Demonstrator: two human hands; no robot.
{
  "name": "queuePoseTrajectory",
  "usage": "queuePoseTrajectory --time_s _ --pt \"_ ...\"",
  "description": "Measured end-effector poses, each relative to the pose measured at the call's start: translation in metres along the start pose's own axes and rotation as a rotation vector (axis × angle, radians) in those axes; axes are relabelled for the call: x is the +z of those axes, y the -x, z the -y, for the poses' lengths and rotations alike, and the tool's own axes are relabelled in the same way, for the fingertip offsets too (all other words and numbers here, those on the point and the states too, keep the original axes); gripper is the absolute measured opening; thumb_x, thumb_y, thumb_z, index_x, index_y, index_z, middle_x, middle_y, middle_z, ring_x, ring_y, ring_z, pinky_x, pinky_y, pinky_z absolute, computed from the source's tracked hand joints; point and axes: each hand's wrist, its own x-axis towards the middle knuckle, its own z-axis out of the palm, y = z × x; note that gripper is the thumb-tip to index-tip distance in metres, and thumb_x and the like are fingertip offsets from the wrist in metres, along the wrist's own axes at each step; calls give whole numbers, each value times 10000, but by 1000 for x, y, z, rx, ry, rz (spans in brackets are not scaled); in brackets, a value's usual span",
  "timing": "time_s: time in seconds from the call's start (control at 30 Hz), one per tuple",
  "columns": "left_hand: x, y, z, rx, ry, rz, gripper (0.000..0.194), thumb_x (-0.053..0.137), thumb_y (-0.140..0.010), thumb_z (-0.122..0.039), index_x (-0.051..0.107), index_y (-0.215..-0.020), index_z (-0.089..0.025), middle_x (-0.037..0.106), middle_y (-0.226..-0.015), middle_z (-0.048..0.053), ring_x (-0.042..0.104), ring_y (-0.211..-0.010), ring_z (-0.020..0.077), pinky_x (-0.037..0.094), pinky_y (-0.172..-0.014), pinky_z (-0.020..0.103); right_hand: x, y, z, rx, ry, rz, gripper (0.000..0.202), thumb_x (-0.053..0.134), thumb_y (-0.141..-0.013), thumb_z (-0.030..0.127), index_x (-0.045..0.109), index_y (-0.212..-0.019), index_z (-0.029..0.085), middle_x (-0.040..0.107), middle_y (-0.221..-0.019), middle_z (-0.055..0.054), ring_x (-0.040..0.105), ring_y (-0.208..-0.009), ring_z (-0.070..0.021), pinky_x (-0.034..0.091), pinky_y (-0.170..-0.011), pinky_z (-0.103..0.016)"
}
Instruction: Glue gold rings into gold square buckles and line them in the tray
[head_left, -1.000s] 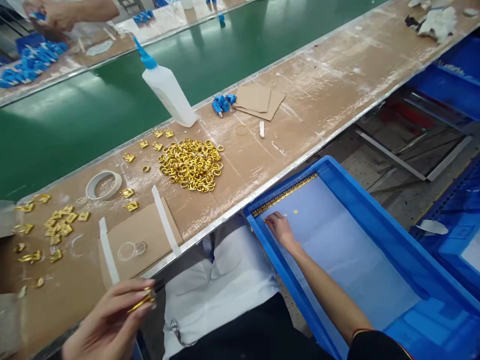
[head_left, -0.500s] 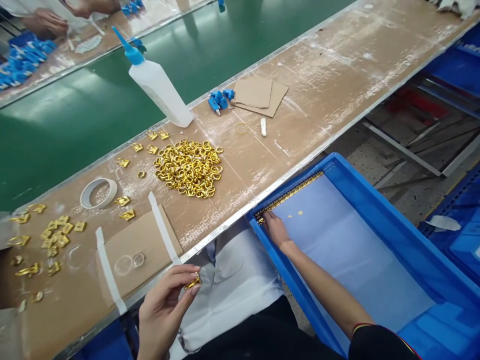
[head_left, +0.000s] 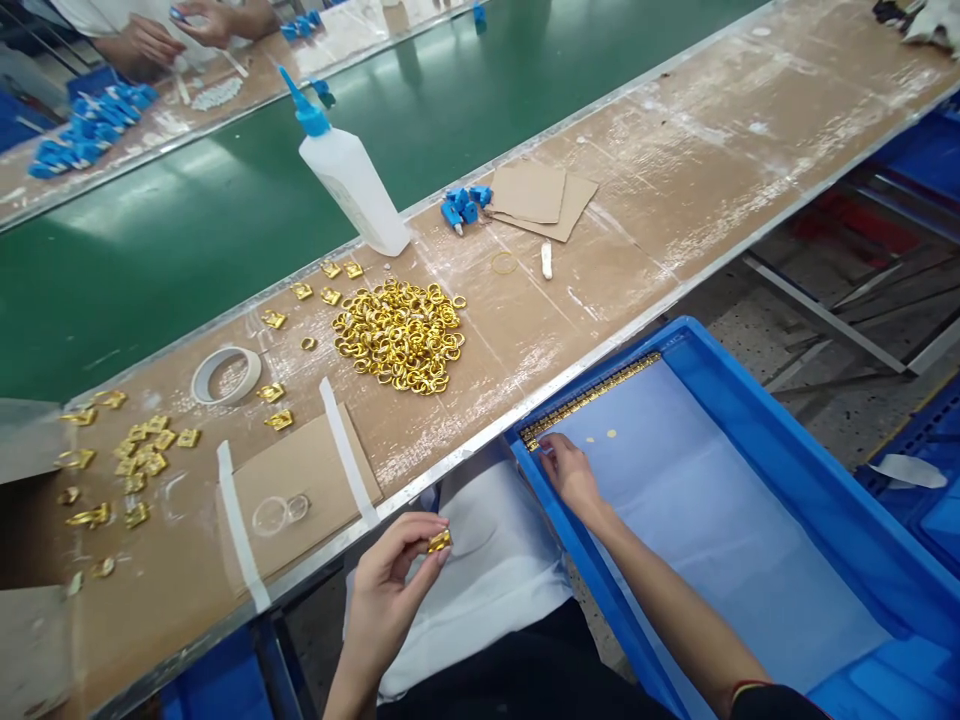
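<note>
My left hand (head_left: 397,580) pinches a shiny gold ring (head_left: 439,541) between thumb and fingertips, above a white cloth over my lap. In the blue tray (head_left: 780,440) on the right, my right hand (head_left: 570,470) hovers by the near end of a row of gold rings (head_left: 592,400) along the tray's far side. Its fingers are loosely bent and apart, with nothing visible in them. White sheeting (head_left: 720,520) lines the tray. A heap of gold rings (head_left: 401,335) lies on the table, and several gold square-topped pieces (head_left: 142,450) are scattered to its left.
A white bottle with a blue nozzle (head_left: 356,190) stands behind the heap. A tape roll (head_left: 225,376), taped-down cardboard (head_left: 300,490), small blue parts (head_left: 461,207) and cardboard sheets (head_left: 536,195) lie about. Across the green belt (head_left: 180,180), another person's hands (head_left: 180,30) work.
My right hand has drawn back a little from the end of the row, uncovering gold there. My left hand keeps the ring, now turned differently. The view has shifted.
</note>
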Motion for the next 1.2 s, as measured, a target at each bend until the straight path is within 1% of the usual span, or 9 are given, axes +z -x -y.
queuePoseTrajectory --time_s 0.13,0.2,0.27,0.37,0.57,0.67,0.77,0.97,1.2 --pt "27 -2 -1 -135 78 79 188 730 -843 -326 716 -945 -169 741 -886 79 732 -804 203 635 -748 286 -34 34 42 -125 -164 -66 141 503 -1002 244 642 -1007 219 694 -899 -49 678 -754 -181 579 -715 -280" --pt "44 -5 -2 -173 122 138 210 719 -841 -331 693 -974 -170 741 -882 74 733 -818 209 630 -767 302 -47 48 66 -321 -345 -24 119 558 -1004 259 648 -1076 228 684 -964 -51 676 -769 -162 583 -714 -259" --pt "59 -7 -2 -199 160 174 247 712 -840 -346 670 -1011 -173 738 -897 73 728 -823 209 622 -764 308 -53 57 83 -457 -413 48 140 577 -1004 239 654 -1121 240 676 -1013 -56 688 -840 -163 589 -746 -252" --pt "74 -9 0 -247 215 188 292 712 -841 -367 647 -1045 -169 731 -930 80 721 -842 203 602 -753 296 -51 61 89 -480 -392 30 157 559 -1004 185 673 -1098 239 664 -1000 -59 690 -901 -171 595 -787 -263" --pt "90 -10 2 -313 359 224 299 748 -824 -382 653 -1006 -165 737 -947 97 714 -920 220 593 -824 318 -46 68 72 -419 -368 -145 189 580 -992 159 691 -1117 247 686 -1014 -63 701 -912 -176 608 -809 -274" --pt "92 -13 4 -318 372 262 344 747 -819 -359 645 -1093 -178 734 -1033 103 720 -928 218 603 -841 337 -46 66 56 -349 -335 -175 178 574 -997 179 712 -1079 254 692 -1015 -61 702 -922 -182 607 -824 -289" --pt "82 -18 13 -301 269 236 377 744 -815 -357 645 -1133 -180 730 -1098 116 727 -903 218 612 -848 361 -38 50 24 -237 -201 -202 217 519 -1018 232 736 -1024 248 698 -1010 -75 705 -925 -202 605 -841 -326" --pt "48 -21 39 -239 15 141 277 696 -836 -417 707 -958 -170 759 -969 105 725 -855 231 612 -800 353 1 3 -41 -128 -29 -153 289 478 -993 217 760 -930 224 708 -929 -89 699 -832 -230 596 -772 -355" --pt "45 -8 48 -279 -42 164 290 661 -848 -442 722 -933 -172 771 -928 107 734 -850 250 604 -787 358 22 -10 -51 -95 85 -77 291 466 -987 161 752 -966 213 703 -970 -105 686 -878 -253 570 -826 -370"
